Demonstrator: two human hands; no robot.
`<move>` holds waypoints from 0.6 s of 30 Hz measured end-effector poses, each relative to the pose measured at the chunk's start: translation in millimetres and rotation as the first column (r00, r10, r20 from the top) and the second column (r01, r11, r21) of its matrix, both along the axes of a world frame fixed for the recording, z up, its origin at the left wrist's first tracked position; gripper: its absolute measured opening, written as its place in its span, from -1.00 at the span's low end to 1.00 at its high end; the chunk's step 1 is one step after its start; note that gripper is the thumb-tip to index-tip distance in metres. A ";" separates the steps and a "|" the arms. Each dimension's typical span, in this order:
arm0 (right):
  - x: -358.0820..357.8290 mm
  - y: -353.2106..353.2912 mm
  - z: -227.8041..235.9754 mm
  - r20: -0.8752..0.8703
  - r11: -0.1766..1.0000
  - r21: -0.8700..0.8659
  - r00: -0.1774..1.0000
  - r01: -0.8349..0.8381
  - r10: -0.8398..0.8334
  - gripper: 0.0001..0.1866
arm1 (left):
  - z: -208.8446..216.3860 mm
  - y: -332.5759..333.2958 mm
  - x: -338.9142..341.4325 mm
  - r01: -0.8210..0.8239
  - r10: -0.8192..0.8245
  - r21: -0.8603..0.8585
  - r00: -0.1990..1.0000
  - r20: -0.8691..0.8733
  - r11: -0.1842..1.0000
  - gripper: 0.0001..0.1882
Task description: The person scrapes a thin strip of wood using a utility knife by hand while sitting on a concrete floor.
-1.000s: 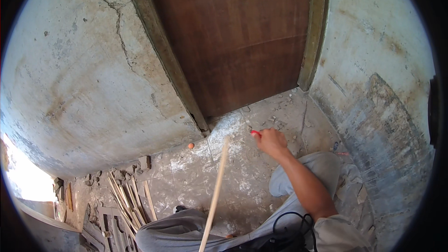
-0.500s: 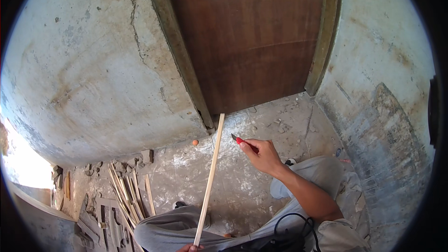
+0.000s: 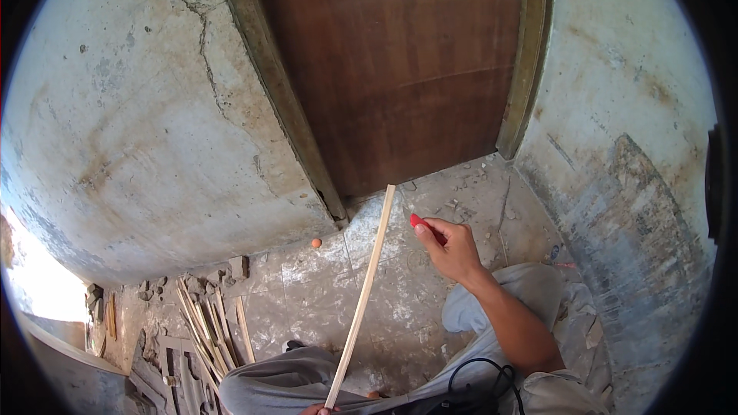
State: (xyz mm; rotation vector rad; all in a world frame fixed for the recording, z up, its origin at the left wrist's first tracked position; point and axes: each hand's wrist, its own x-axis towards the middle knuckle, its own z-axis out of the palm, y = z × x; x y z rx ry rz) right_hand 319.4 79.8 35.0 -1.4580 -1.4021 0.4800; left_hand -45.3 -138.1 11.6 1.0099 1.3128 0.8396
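Note:
My left hand (image 3: 318, 410), mostly cut off by the lower edge, is closed on the near end of a long, pale wooden strip (image 3: 363, 292). The strip slants up and slightly right, its far end raised in front of the brown door. To the right of that far end, my right hand (image 3: 455, 252) grips a red-handled utility knife (image 3: 419, 220). Only the front of the handle shows past my fingers; the blade is hard to make out against the floor. Knife and strip are apart.
Several similar strips (image 3: 206, 330) lie in a pile at lower left, with a lone strip (image 3: 244, 329) beside them. Rubble (image 3: 239, 267) lines the left wall. A small orange ball-like thing (image 3: 316, 244) rests on the dusty floor. The brown door (image 3: 392, 61) stands ahead.
The strip's far end has swung to the right. My right hand with the utility knife has shifted a little right, and the blade, plain before, is now hard to see.

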 end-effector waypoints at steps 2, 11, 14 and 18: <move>1.3 2.1 2.2 0.009 1.000 -0.006 1.000 -0.004 0.005 -0.63 | -0.1 -2.4 -9.0 0.074 -0.074 -0.032 0.997 0.011 0.997 -0.72; 3.1 -0.1 7.6 0.128 0.985 -0.067 0.978 -0.158 0.165 -0.65 | 3.9 -19.8 -22.0 0.071 -0.068 -0.120 0.997 0.031 0.990 -0.66; 3.1 -1.3 12.4 0.235 0.983 -0.099 0.957 -0.152 0.172 -0.65 | 6.5 -27.0 -24.1 0.055 -0.056 -0.114 0.998 -0.002 0.992 -0.67; 0.1 -1.8 7.0 0.325 0.992 -0.072 0.938 -0.104 0.122 -0.64 | 18.7 -33.0 -29.5 0.023 -0.029 -0.366 1.000 -0.010 0.930 -0.70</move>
